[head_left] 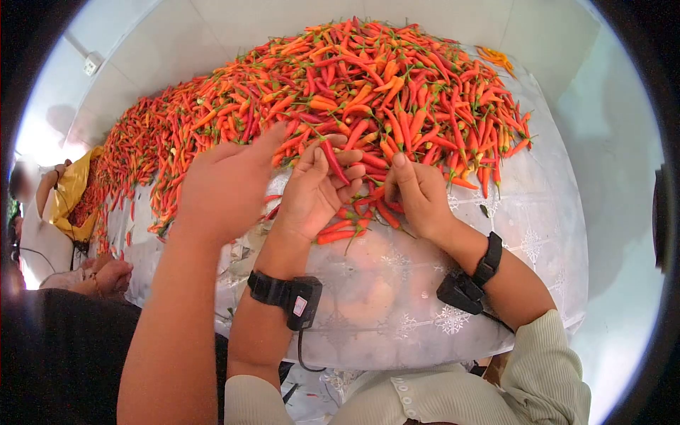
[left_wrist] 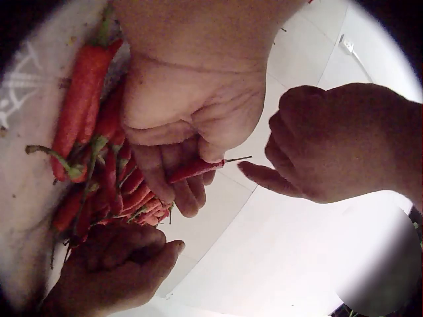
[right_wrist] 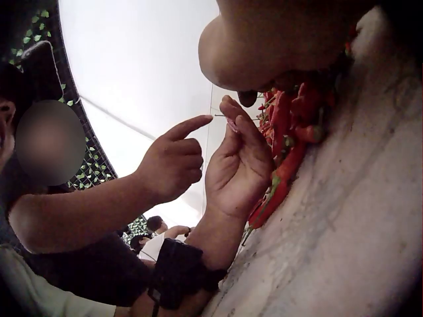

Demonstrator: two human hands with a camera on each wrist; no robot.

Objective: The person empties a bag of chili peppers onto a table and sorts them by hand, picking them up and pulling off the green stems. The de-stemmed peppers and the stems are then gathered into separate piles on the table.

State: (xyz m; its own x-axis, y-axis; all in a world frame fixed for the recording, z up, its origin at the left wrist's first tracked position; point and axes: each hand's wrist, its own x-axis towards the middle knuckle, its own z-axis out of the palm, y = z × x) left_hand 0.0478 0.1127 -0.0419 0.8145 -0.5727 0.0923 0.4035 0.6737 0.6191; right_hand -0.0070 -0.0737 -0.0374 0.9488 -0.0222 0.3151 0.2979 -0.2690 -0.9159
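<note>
My left hand [head_left: 309, 195], palm up, pinches a dark red chili pepper [head_left: 333, 161] between thumb and fingers; its green stem points up and away. Another person's hand [head_left: 225, 185] reaches in from the left, its index finger [right_wrist: 192, 125] extended close to the stem. My right hand [head_left: 423, 202] sits at the near edge of the chili heap [head_left: 425, 92], thumb raised and fingers bent. In the left wrist view the right hand [left_wrist: 115, 264] overlaps several red chilies [left_wrist: 82, 105]. Its fingertips are hidden, so I cannot tell whether it holds one.
The heap of red and orange chilies spreads along the back of a table with a clear snowflake-patterned cover [head_left: 453, 319]. A yellow bag [head_left: 74, 195] stands at the far left, near other people's hands [head_left: 106, 275]. A pale wall [head_left: 453, 21] rises behind.
</note>
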